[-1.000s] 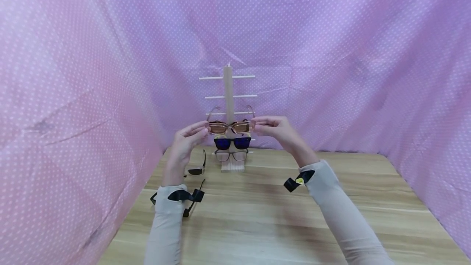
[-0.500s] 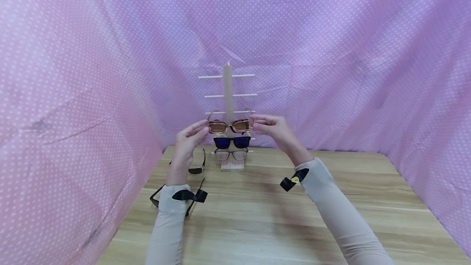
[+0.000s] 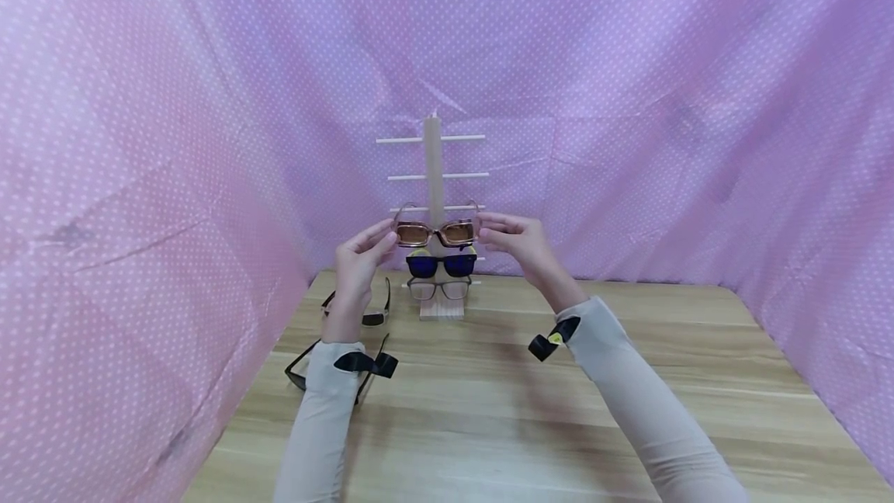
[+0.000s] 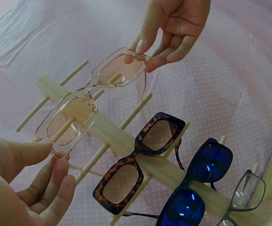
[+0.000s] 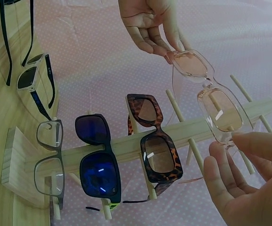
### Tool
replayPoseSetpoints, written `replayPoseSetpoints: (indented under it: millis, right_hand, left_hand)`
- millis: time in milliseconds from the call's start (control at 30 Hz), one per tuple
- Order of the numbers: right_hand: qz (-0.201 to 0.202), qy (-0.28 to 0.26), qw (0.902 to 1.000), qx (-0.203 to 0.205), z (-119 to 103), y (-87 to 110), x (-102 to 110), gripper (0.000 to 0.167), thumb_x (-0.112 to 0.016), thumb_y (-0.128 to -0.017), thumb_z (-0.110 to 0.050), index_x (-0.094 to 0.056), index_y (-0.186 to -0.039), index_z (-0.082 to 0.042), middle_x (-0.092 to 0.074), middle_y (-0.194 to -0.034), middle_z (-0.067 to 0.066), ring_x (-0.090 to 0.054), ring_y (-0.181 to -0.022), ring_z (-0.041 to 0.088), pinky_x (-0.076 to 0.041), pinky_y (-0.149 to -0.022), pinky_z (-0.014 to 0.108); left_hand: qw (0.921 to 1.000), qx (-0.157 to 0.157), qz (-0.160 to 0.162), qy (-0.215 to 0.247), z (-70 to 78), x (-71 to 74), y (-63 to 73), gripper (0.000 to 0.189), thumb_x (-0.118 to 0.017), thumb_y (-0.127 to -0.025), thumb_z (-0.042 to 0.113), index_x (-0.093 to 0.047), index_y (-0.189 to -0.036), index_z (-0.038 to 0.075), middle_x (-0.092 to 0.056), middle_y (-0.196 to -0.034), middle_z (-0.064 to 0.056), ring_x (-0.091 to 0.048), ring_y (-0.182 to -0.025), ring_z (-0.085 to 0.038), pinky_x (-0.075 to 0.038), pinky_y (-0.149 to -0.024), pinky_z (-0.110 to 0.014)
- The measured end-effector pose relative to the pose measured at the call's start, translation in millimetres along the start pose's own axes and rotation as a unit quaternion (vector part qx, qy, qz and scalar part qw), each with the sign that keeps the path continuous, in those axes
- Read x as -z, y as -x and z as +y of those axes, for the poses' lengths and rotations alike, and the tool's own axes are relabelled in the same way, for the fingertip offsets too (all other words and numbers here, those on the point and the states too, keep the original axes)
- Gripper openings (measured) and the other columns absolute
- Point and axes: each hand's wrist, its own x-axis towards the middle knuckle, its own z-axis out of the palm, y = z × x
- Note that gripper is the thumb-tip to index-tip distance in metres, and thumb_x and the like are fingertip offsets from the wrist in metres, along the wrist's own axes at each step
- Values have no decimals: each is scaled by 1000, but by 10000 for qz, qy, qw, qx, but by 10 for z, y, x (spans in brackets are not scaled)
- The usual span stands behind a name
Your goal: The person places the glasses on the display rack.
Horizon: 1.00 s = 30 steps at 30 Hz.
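Note:
Both hands hold a pair of clear pinkish sunglasses [image 4: 121,70] by its two ends, its temples pointing toward the wooden display stand [image 3: 433,161]. My left hand [image 3: 356,266] pinches the left hinge end between thumb and fingers. At the opposite hinge, my right hand [image 3: 520,247] pinches likewise. The sunglasses hover in front of the stand, level with the third peg from the top in the head view. Tortoiseshell sunglasses [image 5: 158,129] sit on the peg just below. Further down hang black sunglasses with blue lenses [image 3: 422,266] and grey-framed glasses [image 3: 421,291].
Left of the stand, sunglasses with dark lenses [image 3: 373,319] lie on the wooden table [image 3: 489,425], partly behind my left wrist. Nearer to me, another black pair [image 3: 295,379] lies under the left forearm. Pink dotted cloth [image 3: 628,99] encloses the back and sides.
The head view has tilted slightly, so the stand and the held sunglasses appear a little higher. My left wrist has shifted slightly right, showing more of the pairs on the table. Both grips stay the same.

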Motion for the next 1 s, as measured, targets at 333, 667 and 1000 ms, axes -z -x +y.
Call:
replayPoseSetpoints:
  millis: [333, 667, 1000]
  right_hand:
    - [636, -18, 9975, 296, -61, -69, -117, 37, -71, -95, -3, -65, -131, 4, -75, -115, 19, -73, -84, 6, -61, -94, 42]
    - [860, 6, 9956, 380, -83, -116, -162, 34, -72, -93, -2, -67, -126, 6, -75, -85, -3, -72, -78, 7, -64, -84, 31]
    - [1124, -14, 9927, 436, 1, -179, -173, 30, -74, -92, -1, -68, -119, 10, -73, -79, -5, -71, -75, 7, -64, -84, 34]
  left_hand:
    - [9972, -520, 450, 287, 17, -65, -80, 32, -76, -91, 6, -71, -122, -3, -75, -80, 14, -74, -77, -8, -64, -78, -25]
    - [9968, -454, 586, 300, 55, -73, -157, 31, -79, -88, 5, -72, -116, -6, -77, -80, 11, -74, -73, -10, -63, -71, -22]
    - [9989, -208, 330, 276, 6, -63, -237, 32, -77, -90, 4, -70, -119, -8, -76, -83, 10, -73, -75, -8, -63, -77, -22]
